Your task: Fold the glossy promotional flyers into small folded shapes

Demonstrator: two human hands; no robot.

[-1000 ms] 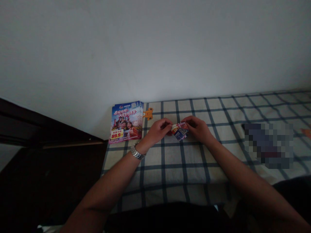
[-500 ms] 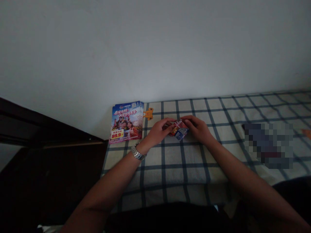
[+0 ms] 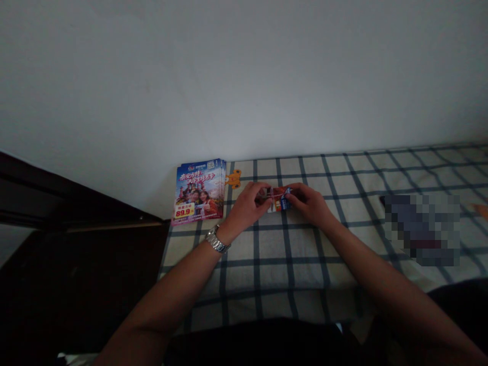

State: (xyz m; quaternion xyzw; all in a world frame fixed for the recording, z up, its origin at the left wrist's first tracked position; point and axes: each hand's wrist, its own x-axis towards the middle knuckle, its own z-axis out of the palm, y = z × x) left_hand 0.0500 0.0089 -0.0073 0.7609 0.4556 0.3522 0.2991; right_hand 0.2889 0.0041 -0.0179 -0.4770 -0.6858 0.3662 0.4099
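Observation:
Both my hands meet over a checked bedsheet [image 3: 274, 249] and pinch a small folded colourful flyer [image 3: 277, 199] between them. My left hand [image 3: 247, 206], with a metal watch [image 3: 216, 240] on its wrist, grips the folded flyer's left side with closed fingers. My right hand [image 3: 309, 203] grips its right side, fingers curled. The folded flyer shows red, white and blue print and lies low over the sheet.
A stack of colourful flyers [image 3: 199, 190] lies at the sheet's far left corner by the white wall, with a small orange shape [image 3: 233, 178] beside it. A dark wooden bed frame [image 3: 76, 223] runs along the left. A blurred-out patch [image 3: 421, 229] lies at right.
The folded flyer has been turned and pressed flatter between my fingers, now showing a red and white face. Both hands have shifted slightly up and closer together.

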